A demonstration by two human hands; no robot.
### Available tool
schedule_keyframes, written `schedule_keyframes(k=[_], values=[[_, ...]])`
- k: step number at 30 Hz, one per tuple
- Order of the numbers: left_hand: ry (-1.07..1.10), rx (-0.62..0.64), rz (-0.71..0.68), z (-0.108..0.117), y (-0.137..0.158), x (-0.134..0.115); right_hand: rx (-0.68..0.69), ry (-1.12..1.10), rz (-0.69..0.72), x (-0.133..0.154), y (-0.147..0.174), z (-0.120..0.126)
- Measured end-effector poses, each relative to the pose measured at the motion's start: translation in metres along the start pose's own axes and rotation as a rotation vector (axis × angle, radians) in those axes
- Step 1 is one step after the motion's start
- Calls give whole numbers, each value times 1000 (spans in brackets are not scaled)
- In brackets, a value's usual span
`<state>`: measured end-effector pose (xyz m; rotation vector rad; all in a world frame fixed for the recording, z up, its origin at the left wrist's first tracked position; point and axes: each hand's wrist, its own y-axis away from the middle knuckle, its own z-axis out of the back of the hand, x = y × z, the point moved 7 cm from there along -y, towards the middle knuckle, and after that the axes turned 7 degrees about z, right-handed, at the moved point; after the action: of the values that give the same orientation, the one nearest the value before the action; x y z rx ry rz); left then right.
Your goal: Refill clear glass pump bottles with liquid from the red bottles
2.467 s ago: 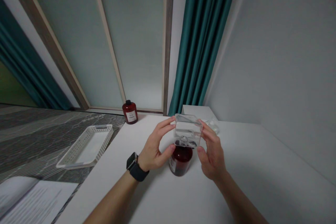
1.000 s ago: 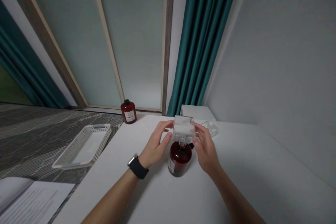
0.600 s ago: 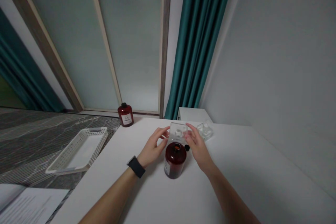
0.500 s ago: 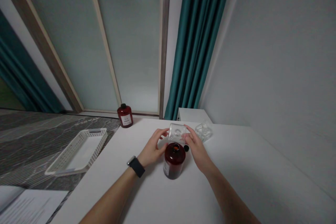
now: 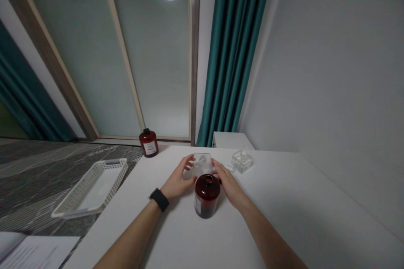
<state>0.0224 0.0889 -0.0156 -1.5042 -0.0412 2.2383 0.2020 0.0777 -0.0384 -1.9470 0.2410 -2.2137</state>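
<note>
A clear, square-sided glass bottle (image 5: 202,160) is held between my two hands, just behind a dark red-brown bottle. My left hand (image 5: 179,180) grips its left side with curled fingers, and a black watch is on that wrist. On the other side, the fingers of my right hand (image 5: 229,184) press against the clear bottle. The red-brown bottle (image 5: 206,201) stands upright and uncapped, its neck open, in front of the clear one. Part of a small black cap shows beside my right fingers; the rest is hidden.
A second faceted clear glass container (image 5: 242,161) stands right of my hands, with a small clear piece (image 5: 231,169) beside it. A capped red bottle (image 5: 148,143) stands at the table's far left corner. Left of the table are a white basket (image 5: 59,210) and an open book (image 5: 41,250).
The clear bottle and both hands have shifted slightly left, and the bottle's tilt has changed. My right hand has come lower, covering most of the black cap and uncovering the small clear piece.
</note>
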Motion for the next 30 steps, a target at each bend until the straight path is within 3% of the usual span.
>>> schedule_keyframes(k=[11, 19, 25, 30], values=[[6, -112, 179, 22, -3, 41, -180, 372, 323, 17, -1, 60], [-80, -107, 184, 23, -3, 45, 18, 613, 451, 22, -1, 53], [-127, -45, 163, 20, -2, 58, 185, 736, 421, 10, 4, 41], [-132, -52, 157, 20, -1, 59, 239, 832, 373, -1, 8, 34]])
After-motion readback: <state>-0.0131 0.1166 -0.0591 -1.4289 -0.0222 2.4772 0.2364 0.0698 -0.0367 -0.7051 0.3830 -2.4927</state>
